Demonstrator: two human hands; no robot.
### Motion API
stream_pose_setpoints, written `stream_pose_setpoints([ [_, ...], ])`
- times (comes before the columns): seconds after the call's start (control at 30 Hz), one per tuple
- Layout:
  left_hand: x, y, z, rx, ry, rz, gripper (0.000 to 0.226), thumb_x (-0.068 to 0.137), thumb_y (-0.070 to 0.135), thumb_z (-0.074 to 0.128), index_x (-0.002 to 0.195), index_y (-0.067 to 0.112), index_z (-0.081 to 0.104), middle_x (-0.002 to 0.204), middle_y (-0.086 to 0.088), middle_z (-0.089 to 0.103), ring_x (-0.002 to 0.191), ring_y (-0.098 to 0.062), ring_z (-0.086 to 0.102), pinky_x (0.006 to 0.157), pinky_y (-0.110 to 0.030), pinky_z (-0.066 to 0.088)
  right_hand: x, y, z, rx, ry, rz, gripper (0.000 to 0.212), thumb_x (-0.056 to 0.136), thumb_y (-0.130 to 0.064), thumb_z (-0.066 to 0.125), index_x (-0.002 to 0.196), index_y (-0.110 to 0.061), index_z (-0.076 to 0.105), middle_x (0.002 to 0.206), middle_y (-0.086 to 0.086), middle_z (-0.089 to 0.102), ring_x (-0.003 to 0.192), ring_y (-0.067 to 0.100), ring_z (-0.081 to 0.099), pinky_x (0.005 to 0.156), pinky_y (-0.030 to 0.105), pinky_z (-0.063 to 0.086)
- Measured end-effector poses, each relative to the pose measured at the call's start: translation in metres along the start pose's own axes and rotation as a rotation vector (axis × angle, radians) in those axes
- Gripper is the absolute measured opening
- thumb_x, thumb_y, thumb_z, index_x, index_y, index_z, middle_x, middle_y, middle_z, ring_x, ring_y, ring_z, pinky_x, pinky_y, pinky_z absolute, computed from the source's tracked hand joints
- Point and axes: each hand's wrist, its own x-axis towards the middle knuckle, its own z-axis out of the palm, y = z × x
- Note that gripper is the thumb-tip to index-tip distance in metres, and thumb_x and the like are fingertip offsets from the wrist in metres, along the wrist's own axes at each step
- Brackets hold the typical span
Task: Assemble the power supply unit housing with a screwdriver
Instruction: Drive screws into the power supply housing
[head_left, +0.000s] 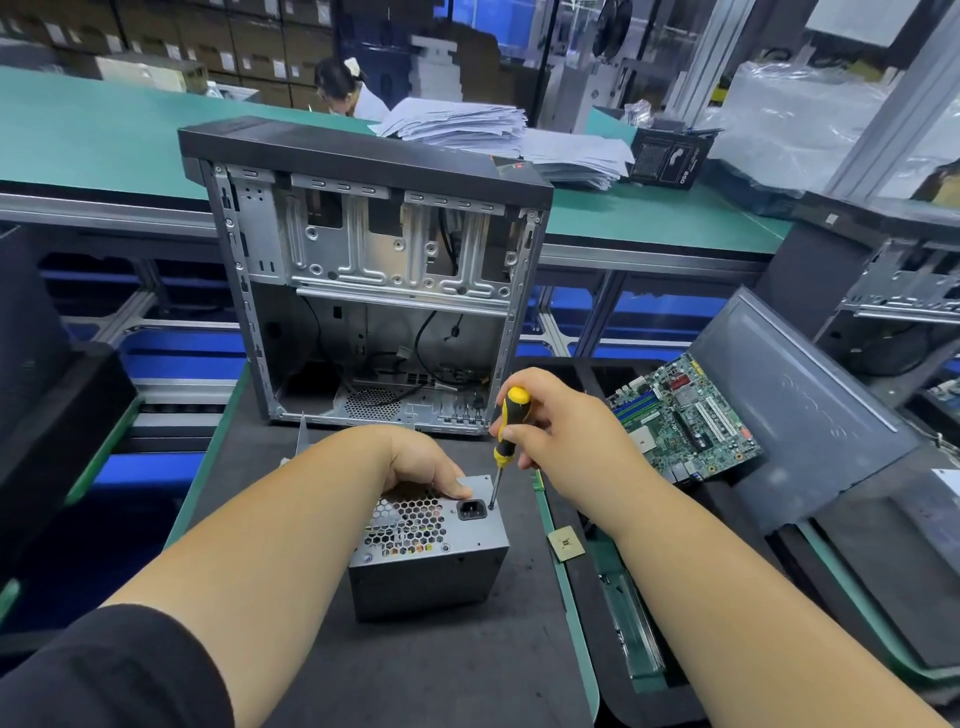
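Bench (322, 670): dark mat, me standing at its near edge. Far centre, an open case (374, 270) stands upright, side panel off, cables loose at its floor. Right of the case, a motherboard (685, 415) lies flat in a dark tray; a small chip (565, 542) sits near, just right of the mat edge.

PSU (431, 551): grey box, near centre of the mat, in front of the case and apart from it. Vent-and-socket face is up. Honeycomb grille at left, power socket (471, 510) toward the far right corner.

Left hand (423, 465): rests on the far edge of the PSU top, fingers curled over it, thumb by the socket. It steadies the box.

Right hand (550, 421): wraps the handle of the screwdriver (506, 436), yellow and black, held nearly upright. The tip touches the top face just right of the socket, at the far right corner.

Step, as I judge it: driving the corner screw into the housing. Screw head is hidden under the tip; cannot tell how far it is seated.

Next move calls for: downward pressure kept in line with the shaft, turning until snug, left hand stopping the box from twisting. Then the remaining corners; a screw shows at the near right of the grille.
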Motion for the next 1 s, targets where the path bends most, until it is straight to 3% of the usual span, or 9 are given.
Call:
stream_pose_setpoints([
  [0.13, -0.003, -0.003, 0.005, 0.043, 0.160, 0.044, 0.020, 0.090, 0.027, 0.066, 0.106, 0.016, 0.071, 0.108, -0.010, 0.065, 0.095, -0.026, 0.057, 0.091, -0.039, 0.044, -0.005, 0.003, 0.000, 0.030, 0.014, -0.015, 0.021, 0.095, -0.016, 0.059, 0.100, -0.035, 0.051, 0.089, -0.007, 0.072, 0.085, 0.011, 0.069, 0.082, 0.042, 0.057],
  [0.27, -0.008, -0.013, 0.015, 0.056, 0.468, 0.297, 0.020, 0.075, 0.026, 0.081, 0.093, 0.023, 0.075, 0.081, 0.007, 0.071, 0.078, -0.012, 0.063, 0.077, -0.027, 0.050, -0.009, 0.005, -0.001, 0.127, 0.192, -0.066, 0.021, 0.095, -0.016, 0.058, 0.096, -0.035, 0.048, 0.088, -0.011, 0.071, 0.081, 0.005, 0.067, 0.080, 0.039, 0.055],
  [0.37, -0.015, -0.024, 0.025, 0.000, 0.655, 0.454, 0.031, 0.077, 0.021, 0.079, 0.106, 0.027, 0.069, 0.088, 0.008, 0.068, 0.078, -0.008, 0.062, 0.077, -0.021, 0.051, -0.009, 0.002, 0.000, 0.284, 0.288, -0.092, 0.021, 0.094, -0.013, 0.059, 0.093, -0.032, 0.049, 0.088, -0.013, 0.072, 0.080, 0.007, 0.068, 0.080, 0.041, 0.055],
  [0.5, -0.044, -0.048, 0.020, -0.016, 0.957, 0.584, 0.025, 0.085, 0.019, 0.071, 0.106, 0.032, 0.067, 0.093, 0.012, 0.064, 0.084, -0.004, 0.060, 0.074, -0.011, 0.045, -0.006, -0.005, 0.012, 0.457, 0.287, -0.086, 0.018, 0.095, -0.011, 0.058, 0.095, -0.026, 0.050, 0.092, -0.011, 0.072, 0.083, 0.009, 0.071, 0.081, 0.039, 0.057],
  [0.6, -0.071, -0.082, 0.013, -0.127, 1.164, 0.549, 0.022, 0.086, 0.016, 0.067, 0.099, 0.034, 0.069, 0.088, 0.011, 0.066, 0.079, -0.005, 0.060, 0.073, -0.015, 0.048, -0.001, -0.010, 0.026, 0.536, 0.264, -0.064, 0.014, 0.095, -0.008, 0.058, 0.096, -0.020, 0.050, 0.092, -0.011, 0.073, 0.078, 0.007, 0.070, 0.073, 0.026, 0.053],
  [0.73, -0.094, -0.136, 0.013, -0.254, 1.351, 0.354, 0.019, 0.087, 0.019, 0.061, 0.089, 0.036, 0.067, 0.087, 0.014, 0.065, 0.079, -0.008, 0.060, 0.065, -0.023, 0.045, 0.009, -0.016, 0.056, 0.634, 0.188, -0.024, 0.011, 0.095, -0.012, 0.059, 0.096, -0.020, 0.052, 0.092, -0.009, 0.074, 0.078, 0.010, 0.070, 0.075, 0.031, 0.056],
  [0.93, -0.097, -0.199, 0.040, -0.340, 1.384, 0.125, 0.015, 0.082, 0.020, 0.065, 0.079, 0.035, 0.066, 0.078, 0.010, 0.064, 0.072, -0.013, 0.059, 0.062, -0.026, 0.043, 0.028, -0.010, 0.117, 0.994, 0.054, 0.094, 0.003, 0.099, -0.007, 0.053, 0.096, -0.008, 0.051, 0.091, 0.007, 0.076, 0.076, 0.018, 0.069, 0.066, 0.022, 0.054],
  [1.0, -0.094, -0.211, 0.049, -0.346, 1.367, 0.096, 0.014, 0.081, 0.020, 0.065, 0.078, 0.034, 0.066, 0.073, 0.010, 0.063, 0.070, -0.013, 0.059, 0.063, -0.025, 0.045, 0.030, -0.003, 0.135, 1.089, 0.025, 0.169, 0.011, 0.101, -0.007, 0.052, 0.090, -0.009, 0.052, 0.092, 0.012, 0.076, 0.073, 0.017, 0.068, 0.064, 0.022, 0.053],
])
